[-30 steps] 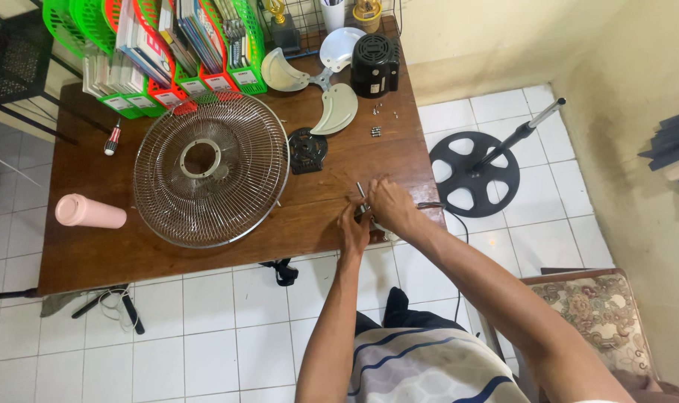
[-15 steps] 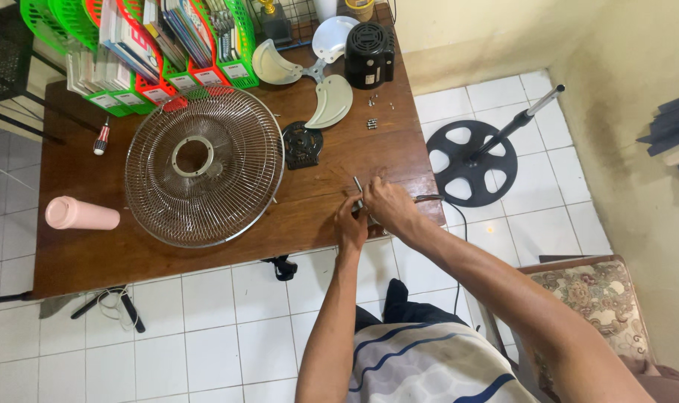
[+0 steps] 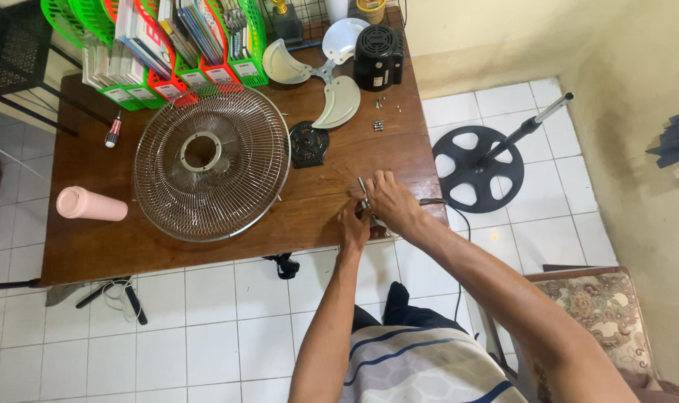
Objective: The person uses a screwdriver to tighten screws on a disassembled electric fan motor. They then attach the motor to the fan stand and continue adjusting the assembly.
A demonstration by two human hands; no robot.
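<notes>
1. Hands meet at the counter (image 3: 93, 254) front edge — left hand (image 3: 353, 227) and right hand (image 3: 390, 201) both pinch a small metal part (image 3: 363, 186), steadying it.
2. Wire fan guard (image 3: 213, 172) lies flat nearby, out of their way.

A home room serving as a makeshift repair spot: white floor tiles (image 3: 205, 328), a plain cream wall (image 3: 504, 30), and a floral upholstered armchair (image 3: 601, 313). Along the wooden table's (image 3: 93, 254) far edge stand green file trays (image 3: 168, 45) full of books; a dismantled fan's wire grille (image 3: 213, 160) lies mid-table.
</notes>
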